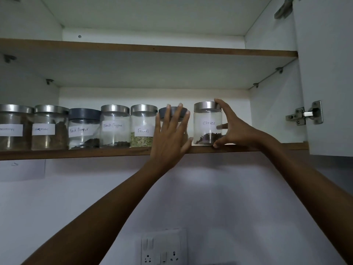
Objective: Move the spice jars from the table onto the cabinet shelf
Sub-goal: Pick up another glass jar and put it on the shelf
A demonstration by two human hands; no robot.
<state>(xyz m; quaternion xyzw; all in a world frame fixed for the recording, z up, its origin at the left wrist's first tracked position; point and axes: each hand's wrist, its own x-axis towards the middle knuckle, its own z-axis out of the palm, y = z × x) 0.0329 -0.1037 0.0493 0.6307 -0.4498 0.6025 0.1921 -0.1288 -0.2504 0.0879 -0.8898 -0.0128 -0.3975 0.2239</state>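
Already five labelled jars (114, 127) line the cabinet shelf (76, 153); the left hand (170, 136), fingers straight, presses a sixth, dark-lidded jar (183, 111), and the right hand (236, 129) grips the Cloves jar (207, 129) standing beside it. Desk unseen, so remainder unknown.

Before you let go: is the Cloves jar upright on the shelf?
Upright: the Cloves jar stands on the shelf, lid on top, cloves settled at its bottom, right hand holding it.
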